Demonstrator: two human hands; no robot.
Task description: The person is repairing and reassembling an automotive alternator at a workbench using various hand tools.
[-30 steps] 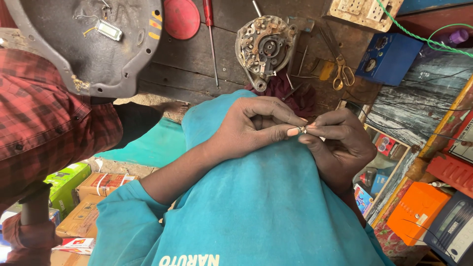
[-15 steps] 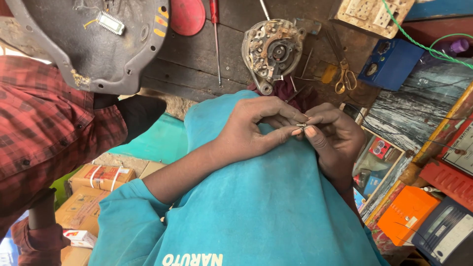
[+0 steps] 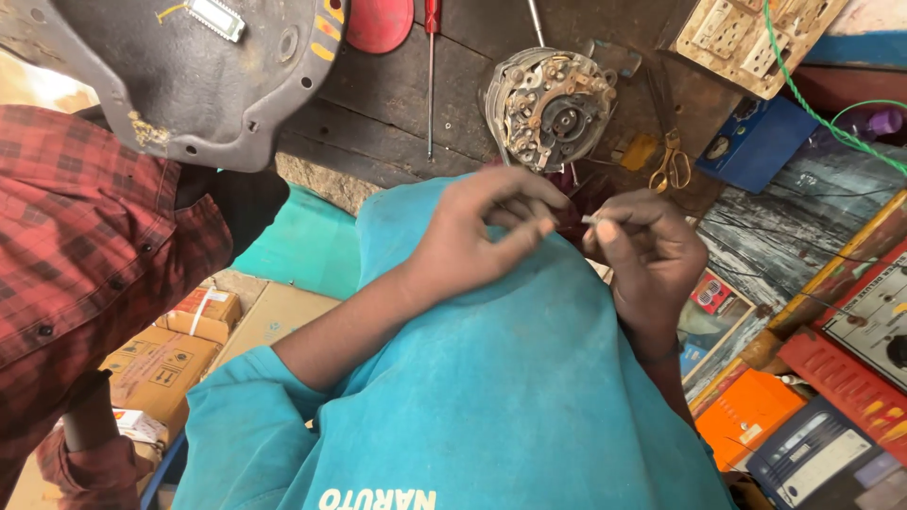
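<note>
Between right hand (image 3: 652, 250) fingertips sits a small metal piece (image 3: 590, 219).

Soft even daylight, brightest at the blown-out upper left corner, teal shirt (image 3: 491, 397) evenly lit, dark wooden desk (image 3: 397, 104) dim and low in contrast, faint shadows under the hands, mild wide-angle stretching at edges, slight softness on the fingers (image 3: 529, 222)
</note>
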